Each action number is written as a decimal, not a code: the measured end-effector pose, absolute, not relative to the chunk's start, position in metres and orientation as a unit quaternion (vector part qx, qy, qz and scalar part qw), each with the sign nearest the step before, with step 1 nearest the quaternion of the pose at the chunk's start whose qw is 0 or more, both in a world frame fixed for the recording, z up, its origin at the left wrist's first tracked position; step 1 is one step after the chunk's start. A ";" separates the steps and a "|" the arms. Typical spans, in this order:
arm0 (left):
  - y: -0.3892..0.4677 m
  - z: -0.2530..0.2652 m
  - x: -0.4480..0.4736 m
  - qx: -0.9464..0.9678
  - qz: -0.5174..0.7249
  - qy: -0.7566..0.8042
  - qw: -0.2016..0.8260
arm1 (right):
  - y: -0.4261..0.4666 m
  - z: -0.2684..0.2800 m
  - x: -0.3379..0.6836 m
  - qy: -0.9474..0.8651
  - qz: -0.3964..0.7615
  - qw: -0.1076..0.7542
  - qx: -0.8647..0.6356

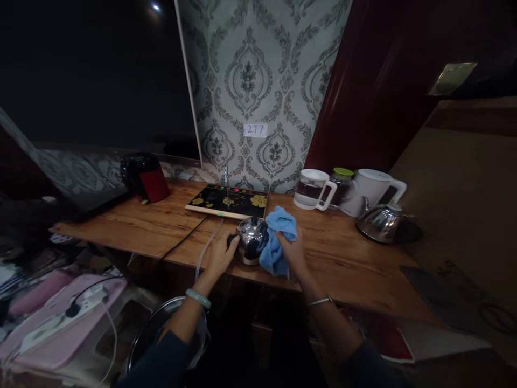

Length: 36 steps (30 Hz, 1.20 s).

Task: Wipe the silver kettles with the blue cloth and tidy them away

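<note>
A shiny metal kettle [249, 240] with a dark knob on its lid stands near the front edge of the wooden table. My left hand [221, 254] is closed around the kettle's black handle at its left side. In my right hand [291, 249] is a bunched blue cloth [275, 245], pressed against the kettle's right side and covering part of it. Just behind the kettle lies a black panel with yellow flowers [228, 200], a thin metal spout [226, 183] rising from it.
At the right back stand a glass jug with white handle [310, 188], a green-lidded jar [341, 183], a white jug [365, 191] and another metal kettle [378, 222]. A red and black appliance [146, 179] sits at left. Below are a power strip [67, 318] and metal basin [139, 342].
</note>
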<state>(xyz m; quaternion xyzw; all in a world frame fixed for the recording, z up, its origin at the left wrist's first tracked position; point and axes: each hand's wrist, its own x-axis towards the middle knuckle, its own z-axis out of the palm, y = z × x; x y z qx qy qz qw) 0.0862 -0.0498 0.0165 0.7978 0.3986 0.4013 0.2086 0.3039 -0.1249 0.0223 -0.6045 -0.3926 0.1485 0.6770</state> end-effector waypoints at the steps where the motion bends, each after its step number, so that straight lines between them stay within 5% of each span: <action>1: -0.053 0.016 0.088 0.792 0.409 0.399 0.213 | -0.119 0.021 0.306 -0.404 0.149 0.660 -0.616; 10: -0.070 0.010 0.098 0.744 0.460 0.414 0.253 | -0.133 -0.014 0.314 -0.414 0.206 0.577 -0.674; 16: -0.079 0.001 0.110 0.701 0.491 0.398 0.330 | -0.151 0.008 0.283 -0.517 0.037 0.578 -0.630; 20: -0.088 -0.005 0.118 0.695 0.497 0.365 0.369 | -0.151 0.022 0.260 -0.625 -0.059 0.483 -0.611; 27: -0.092 -0.005 0.118 0.687 0.489 0.347 0.411 | -0.168 -0.020 0.296 -0.655 -0.072 0.422 -0.622; 32: -0.092 -0.007 0.117 0.682 0.496 0.359 0.400 | -0.177 -0.010 0.328 -0.564 0.029 0.538 -0.626; 36: -0.092 -0.007 0.119 0.680 0.504 0.365 0.388 | -0.180 0.037 0.339 -0.453 0.216 0.656 -0.564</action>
